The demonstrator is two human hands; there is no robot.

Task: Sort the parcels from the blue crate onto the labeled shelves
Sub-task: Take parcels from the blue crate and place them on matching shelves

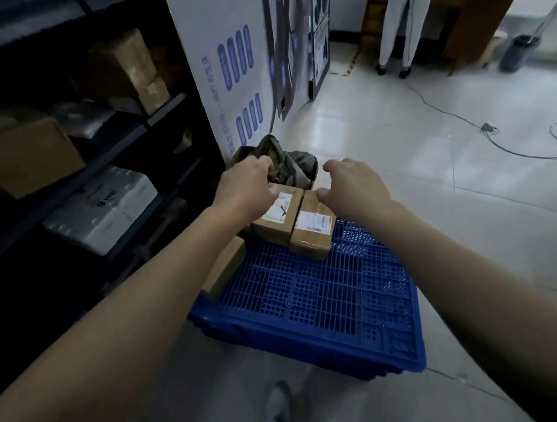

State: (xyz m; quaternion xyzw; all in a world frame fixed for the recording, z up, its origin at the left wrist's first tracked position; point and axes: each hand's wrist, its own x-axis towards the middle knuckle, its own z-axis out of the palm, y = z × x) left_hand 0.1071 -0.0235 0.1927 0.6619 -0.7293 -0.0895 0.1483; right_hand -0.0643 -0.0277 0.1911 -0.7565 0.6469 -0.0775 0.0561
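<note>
Two small brown cardboard parcels with white labels stand side by side at the far end of the blue crate (321,301), which has a slatted surface. My left hand (248,188) rests on the far top edge of the left parcel (276,222), fingers curled over it. My right hand (353,184) hovers just above the far end of the right parcel (311,233), fingers spread and bent; whether it touches is unclear. A grey-green soft bag (285,164) lies just beyond the parcels.
A dark shelf unit (160,118) on the left holds brown boxes (29,156) and white plastic-wrapped packs (113,207). A big white printed carton (231,70) stands behind the crate. Another flat cardboard box (225,269) lies left of the crate. Cables (489,134) cross the tiled floor; a person's legs (397,33) stand far back.
</note>
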